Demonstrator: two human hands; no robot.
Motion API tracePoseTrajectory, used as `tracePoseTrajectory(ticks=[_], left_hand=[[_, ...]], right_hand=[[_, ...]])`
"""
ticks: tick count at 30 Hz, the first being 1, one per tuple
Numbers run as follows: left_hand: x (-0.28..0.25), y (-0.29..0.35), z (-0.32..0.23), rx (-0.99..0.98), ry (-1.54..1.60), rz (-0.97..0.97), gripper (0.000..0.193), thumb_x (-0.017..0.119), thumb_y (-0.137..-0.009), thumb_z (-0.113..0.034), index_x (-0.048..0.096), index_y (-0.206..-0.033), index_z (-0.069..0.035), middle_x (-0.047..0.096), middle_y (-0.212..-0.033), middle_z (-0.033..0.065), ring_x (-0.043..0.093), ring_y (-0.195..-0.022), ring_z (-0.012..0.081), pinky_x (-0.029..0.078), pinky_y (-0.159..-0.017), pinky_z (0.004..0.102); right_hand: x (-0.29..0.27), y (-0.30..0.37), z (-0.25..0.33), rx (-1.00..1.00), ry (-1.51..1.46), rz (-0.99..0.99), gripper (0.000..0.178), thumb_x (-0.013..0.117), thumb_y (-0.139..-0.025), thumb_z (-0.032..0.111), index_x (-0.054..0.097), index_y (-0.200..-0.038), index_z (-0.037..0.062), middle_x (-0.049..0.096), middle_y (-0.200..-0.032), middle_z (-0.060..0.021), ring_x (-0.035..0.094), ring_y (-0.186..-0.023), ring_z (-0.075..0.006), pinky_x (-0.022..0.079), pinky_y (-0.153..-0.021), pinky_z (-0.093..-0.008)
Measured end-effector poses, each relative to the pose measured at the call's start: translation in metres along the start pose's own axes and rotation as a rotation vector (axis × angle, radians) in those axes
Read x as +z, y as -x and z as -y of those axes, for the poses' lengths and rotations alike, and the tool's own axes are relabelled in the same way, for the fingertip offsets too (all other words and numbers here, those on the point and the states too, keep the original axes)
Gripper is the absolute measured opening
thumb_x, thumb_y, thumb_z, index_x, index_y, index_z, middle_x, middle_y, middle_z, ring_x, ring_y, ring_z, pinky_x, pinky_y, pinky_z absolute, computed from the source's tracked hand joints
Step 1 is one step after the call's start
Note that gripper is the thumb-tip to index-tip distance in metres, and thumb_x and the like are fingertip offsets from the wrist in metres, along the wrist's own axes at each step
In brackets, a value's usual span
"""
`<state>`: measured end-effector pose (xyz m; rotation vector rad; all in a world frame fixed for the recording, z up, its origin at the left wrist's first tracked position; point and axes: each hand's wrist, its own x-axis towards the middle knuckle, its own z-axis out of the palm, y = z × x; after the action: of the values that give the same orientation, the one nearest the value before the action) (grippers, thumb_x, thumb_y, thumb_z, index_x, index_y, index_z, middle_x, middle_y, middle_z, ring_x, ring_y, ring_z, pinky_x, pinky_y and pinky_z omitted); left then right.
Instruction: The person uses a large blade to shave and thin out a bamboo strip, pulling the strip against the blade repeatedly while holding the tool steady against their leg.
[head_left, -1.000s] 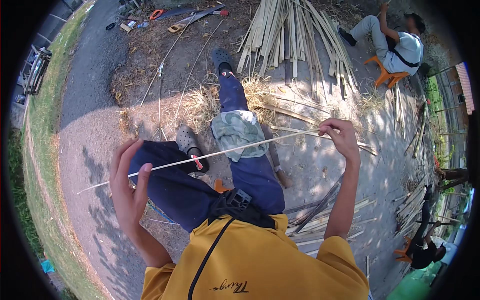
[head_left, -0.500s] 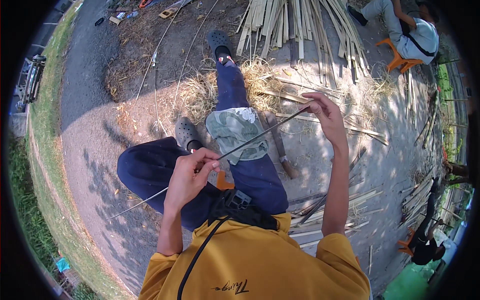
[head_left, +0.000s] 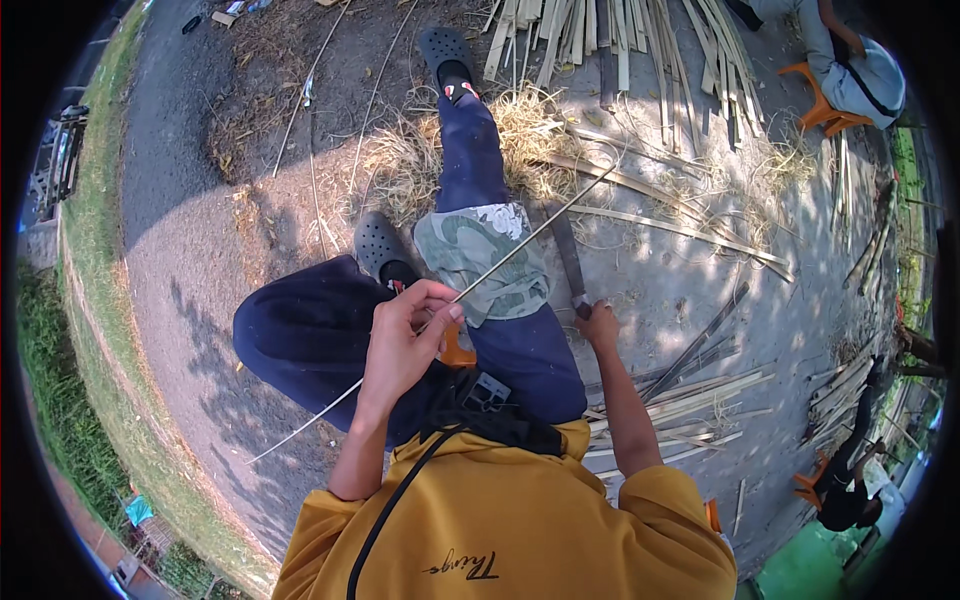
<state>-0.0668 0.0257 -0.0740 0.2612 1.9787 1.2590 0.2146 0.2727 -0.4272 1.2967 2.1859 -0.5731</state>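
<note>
A long thin strip (head_left: pixel 530 238), looking like split bamboo, is pinched between the thumb and fingers of my left hand (head_left: pixel 402 340). It runs slantwise over my lap, its far end curving above the ground and its near end sticking out past my left wrist. Beside my right thigh lies a machete (head_left: pixel 566 250), blade pointing away from me. My right hand (head_left: pixel 598 325) has closed round its handle, which the fingers mostly hide. A camouflage cloth (head_left: pixel 475 260) with a pale patch covers my right knee, under the strip.
Shavings (head_left: pixel 525 135) heap around my right foot. Flat split strips (head_left: pixel 570 40) fan out ahead, with more strips (head_left: pixel 690 405) to my right. Two people sit off to the right, one near an orange stool (head_left: pixel 822 105). Long thin rods (head_left: pixel 372 105) lie ahead left.
My right hand has let go of the strip's far end and dropped down to the machete handle. My left hand still holds the strip, whose far end now hangs free.
</note>
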Motion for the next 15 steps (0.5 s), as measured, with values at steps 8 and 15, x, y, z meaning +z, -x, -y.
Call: tracePoseTrajectory(ticks=[8,15], left_hand=[[0.004,-0.006,0.009,0.042,-0.028,-0.013,0.013,0.062,-0.106,-0.003,0.068,-0.116,0.001,0.075,-0.092,0.0051,0.064,-0.079,0.0051,0.05,-0.068,0.0223],[0.007,-0.005,0.017,0.061,0.032,0.001,0.012,0.064,-0.105,-0.003,0.068,-0.116,0.001,0.076,-0.093,0.0057,0.065,-0.08,0.0061,0.05,-0.069,0.0228]], right_hand=[[0.025,-0.007,-0.005,0.014,0.103,-0.108,0.071,0.089,-0.074,0.042,0.06,-0.125,0.0026,0.069,-0.125,-0.0209,0.068,-0.118,-0.0401,0.055,-0.1,-0.0546],[0.024,-0.006,-0.013,-0.071,0.048,-0.116,0.07,0.089,-0.075,0.04,0.058,-0.124,0.0005,0.07,-0.121,-0.0212,0.071,-0.11,-0.043,0.057,-0.093,-0.0557]])
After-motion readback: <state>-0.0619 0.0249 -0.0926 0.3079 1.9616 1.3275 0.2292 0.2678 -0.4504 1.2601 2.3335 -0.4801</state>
